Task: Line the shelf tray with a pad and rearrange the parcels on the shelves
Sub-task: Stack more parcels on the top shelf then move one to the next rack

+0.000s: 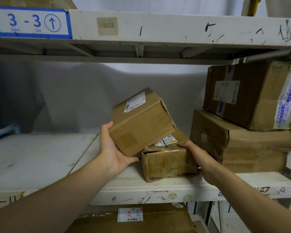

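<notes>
The left hand (113, 152) holds the tilted box (139, 121) from its left side and from below. This box leans on top of the small box (168, 161), which sits on the white shelf (40, 158). The right hand (197, 157) grips the small box at its right end. Just right of the small box, two big boxes (242, 126) sit stacked. Above is a label (32, 23) reading 3-3.

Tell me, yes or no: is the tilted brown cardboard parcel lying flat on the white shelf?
No: the tilted brown cardboard parcel leans on the crumpled cardboard box, gripped by the left hand.
</notes>
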### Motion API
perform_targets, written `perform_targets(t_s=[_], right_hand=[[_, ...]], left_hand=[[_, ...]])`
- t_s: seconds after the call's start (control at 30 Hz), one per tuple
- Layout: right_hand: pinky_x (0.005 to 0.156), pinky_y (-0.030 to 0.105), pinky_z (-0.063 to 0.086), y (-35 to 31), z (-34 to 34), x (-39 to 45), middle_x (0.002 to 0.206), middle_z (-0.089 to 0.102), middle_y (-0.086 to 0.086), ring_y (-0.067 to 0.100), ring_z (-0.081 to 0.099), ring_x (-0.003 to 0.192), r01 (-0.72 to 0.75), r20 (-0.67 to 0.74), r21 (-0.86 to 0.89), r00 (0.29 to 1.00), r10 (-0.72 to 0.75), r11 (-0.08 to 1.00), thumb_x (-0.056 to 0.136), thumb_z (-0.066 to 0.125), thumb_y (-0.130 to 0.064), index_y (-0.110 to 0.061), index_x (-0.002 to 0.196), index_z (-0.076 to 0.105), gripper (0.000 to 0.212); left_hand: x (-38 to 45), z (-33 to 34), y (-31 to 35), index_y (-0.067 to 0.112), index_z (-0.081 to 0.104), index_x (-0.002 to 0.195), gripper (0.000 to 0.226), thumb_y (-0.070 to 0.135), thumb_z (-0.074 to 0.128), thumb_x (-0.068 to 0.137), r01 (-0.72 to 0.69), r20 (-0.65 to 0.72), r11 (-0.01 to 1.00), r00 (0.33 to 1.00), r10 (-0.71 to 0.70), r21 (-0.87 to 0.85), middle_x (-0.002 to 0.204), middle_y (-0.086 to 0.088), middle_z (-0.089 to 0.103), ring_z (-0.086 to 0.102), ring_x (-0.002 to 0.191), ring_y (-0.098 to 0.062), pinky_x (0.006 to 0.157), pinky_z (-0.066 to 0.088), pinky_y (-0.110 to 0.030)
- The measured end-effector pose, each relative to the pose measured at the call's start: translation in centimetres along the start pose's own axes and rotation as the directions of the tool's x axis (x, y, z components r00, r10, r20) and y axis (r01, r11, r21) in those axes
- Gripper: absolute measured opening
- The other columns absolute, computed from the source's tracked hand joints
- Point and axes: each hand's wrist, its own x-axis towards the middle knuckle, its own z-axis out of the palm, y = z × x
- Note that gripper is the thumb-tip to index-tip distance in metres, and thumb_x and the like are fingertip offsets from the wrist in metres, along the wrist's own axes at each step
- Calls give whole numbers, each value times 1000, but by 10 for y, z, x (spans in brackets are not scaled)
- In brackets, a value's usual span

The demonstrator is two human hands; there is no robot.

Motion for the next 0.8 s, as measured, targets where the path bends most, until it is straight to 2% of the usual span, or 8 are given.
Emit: perform_targets(t_s=[0.13,0.27,0.43,0.53,0.67,0.8], right_hand=[[105,45,38,-5,10,-5,123,53,-2,23,49,114,20,5,44,1000,-20,999,79,65,-65,-36,118,61,49],[97,56,51,-10,24,-11,109,54,2,24,53,97,-4,18,147,1000,2,989,83,67,-48,-32,105,60,28],[94,54,53,-11,48,-20,116,61,10,31,58,105,25,-15,260,1000,-22,965,80,68,-43,-27,113,64,37],[94,57,53,-17,62,-26,116,62,12,34,60,107,28,-8,304,1000,-27,952,82,66,-42,-28,106,64,28],[73,49,58,-27,83,-35,112,63,14,36,62,102,52,-3,325,999,-54,944,85,63,-38,-28,101,62,19],[69,47,58,-37,113,-46,109,66,13,35,63,99,103,-12,290,995,-104,951,84,63,-40,-26,102,62,23]], left_hand=[[-5,-7,9,23,67,120,56,62,50,84,-22,0,1000,1000,22,2,110,-14,75,66,108,-42,100,36,-73],[-14,-19,17,22,66,121,56,62,48,86,-26,8,1000,1000,26,2,112,-15,74,66,108,-42,97,40,-72],[-30,-43,34,25,67,122,55,62,45,88,-33,45,999,998,33,-3,113,-15,74,65,110,-44,97,39,-73],[-43,-62,51,27,67,121,52,61,46,88,-80,2,996,997,80,-24,115,-15,73,64,111,-44,95,41,-73],[-65,-93,72,28,68,120,49,60,50,87,-147,-69,987,987,142,-72,118,-15,71,63,112,-44,93,43,-73],[-91,-128,92,28,64,123,50,61,47,89,-227,-172,971,962,213,-72,120,-16,68,62,112,-41,94,46,-66]])
